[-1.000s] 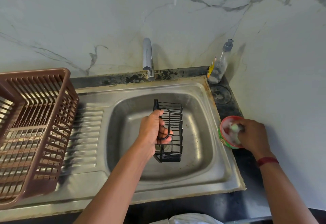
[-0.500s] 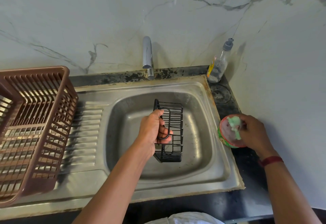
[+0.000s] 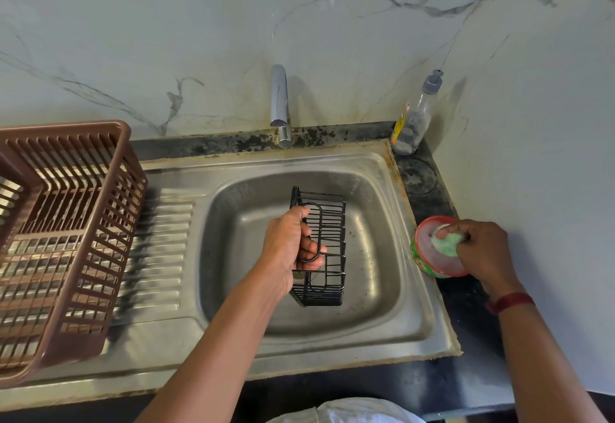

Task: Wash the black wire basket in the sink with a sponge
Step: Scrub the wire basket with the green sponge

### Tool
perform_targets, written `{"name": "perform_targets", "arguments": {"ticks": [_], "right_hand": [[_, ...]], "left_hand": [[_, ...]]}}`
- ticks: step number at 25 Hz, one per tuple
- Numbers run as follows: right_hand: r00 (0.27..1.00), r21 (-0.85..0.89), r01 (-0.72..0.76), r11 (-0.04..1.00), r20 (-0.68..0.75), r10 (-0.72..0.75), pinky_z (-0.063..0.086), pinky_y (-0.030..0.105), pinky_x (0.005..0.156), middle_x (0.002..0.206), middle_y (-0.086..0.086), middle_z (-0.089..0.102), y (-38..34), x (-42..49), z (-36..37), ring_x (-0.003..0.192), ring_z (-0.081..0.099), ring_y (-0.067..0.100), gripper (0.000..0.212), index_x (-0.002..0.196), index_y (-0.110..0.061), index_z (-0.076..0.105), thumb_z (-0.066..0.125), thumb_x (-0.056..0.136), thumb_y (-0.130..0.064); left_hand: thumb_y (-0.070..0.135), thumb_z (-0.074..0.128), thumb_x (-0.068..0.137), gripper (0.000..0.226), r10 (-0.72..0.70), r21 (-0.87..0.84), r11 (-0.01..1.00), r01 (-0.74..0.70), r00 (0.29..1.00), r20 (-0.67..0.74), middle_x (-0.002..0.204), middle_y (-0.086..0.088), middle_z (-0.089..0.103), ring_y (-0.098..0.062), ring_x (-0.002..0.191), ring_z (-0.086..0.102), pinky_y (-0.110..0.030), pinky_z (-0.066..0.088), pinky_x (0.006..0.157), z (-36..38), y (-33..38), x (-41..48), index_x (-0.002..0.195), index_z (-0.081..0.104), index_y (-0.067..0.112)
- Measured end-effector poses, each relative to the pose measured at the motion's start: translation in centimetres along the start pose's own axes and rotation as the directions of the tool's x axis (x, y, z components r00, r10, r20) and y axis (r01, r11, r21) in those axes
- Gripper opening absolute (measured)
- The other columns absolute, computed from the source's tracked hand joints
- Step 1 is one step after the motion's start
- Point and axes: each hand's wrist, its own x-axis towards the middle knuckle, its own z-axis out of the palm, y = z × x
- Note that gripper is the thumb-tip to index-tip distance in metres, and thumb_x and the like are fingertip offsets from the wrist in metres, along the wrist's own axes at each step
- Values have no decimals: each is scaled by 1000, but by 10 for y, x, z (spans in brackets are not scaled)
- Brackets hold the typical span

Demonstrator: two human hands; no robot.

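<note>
Black wire basket [image 3: 327,289], stood on end within the sink [image 3: 372,256] basin; my left hand [image 3: 288,249] grips its looped side wire, fingers curled through it. On the counter just right of the sink, my right hand [image 3: 482,249] pinches a green sponge [image 3: 447,241] onto the round soap tub [image 3: 432,261]. Brown dish rack [image 3: 66,239] stands on the drainboard, left.

The black wire basket [image 3: 326,297] stands on end in the steel sink [image 3: 376,289], its loop in the left grip [image 3: 289,249]; the green sponge [image 3: 447,242] is pinched in the right grip [image 3: 482,249].

Sink [image 3: 416,322] is looking dull, scuffed steel; wire basket [image 3: 327,249] matt black metal; dish rack [image 3: 66,239] at 9 o'clock smooth plastic.
</note>
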Motion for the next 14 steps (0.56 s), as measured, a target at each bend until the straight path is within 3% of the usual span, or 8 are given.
{"name": "perform_targets", "arguments": {"ticks": [5,9,12,14], "right_hand": [[998,36,-36,999,-43,38,42,25,87,106,15,73,2,-1,1,103,62,31,43,88,-9,79,49,77,20],[998,241,-63,968,24,59,48,29,83,98,4,73,3,-1,0,98,64,23,37,97,-17,76,58,81,12],[988,477,-154,865,100,120,54,39,90,106,-1,73,9,-1,1,104,66,20,44,108,-23,73,53,84,8],[974,613,-225,757,128,185,55,43,89,111,5,72,10,-2,1,106,66,25,42,112,-21,71,50,86,5]], "left_hand": [[33,56,103,32,-1,-12,1000,1,1000,2,51,-8,58,-18,43,61,-25,50,38,0,-1,3,79,54,12],[30,68,96,27,28,30,999,-28,1000,3,48,-6,58,-18,43,58,-26,50,40,-1,-1,3,83,55,10],[28,77,91,28,61,73,995,-61,998,6,50,-7,60,-17,40,53,-25,47,41,-4,-1,1,82,58,9],[29,84,84,32,81,94,992,-82,997,5,57,-10,61,-17,42,57,-26,49,42,-6,-2,1,81,60,8]]}}
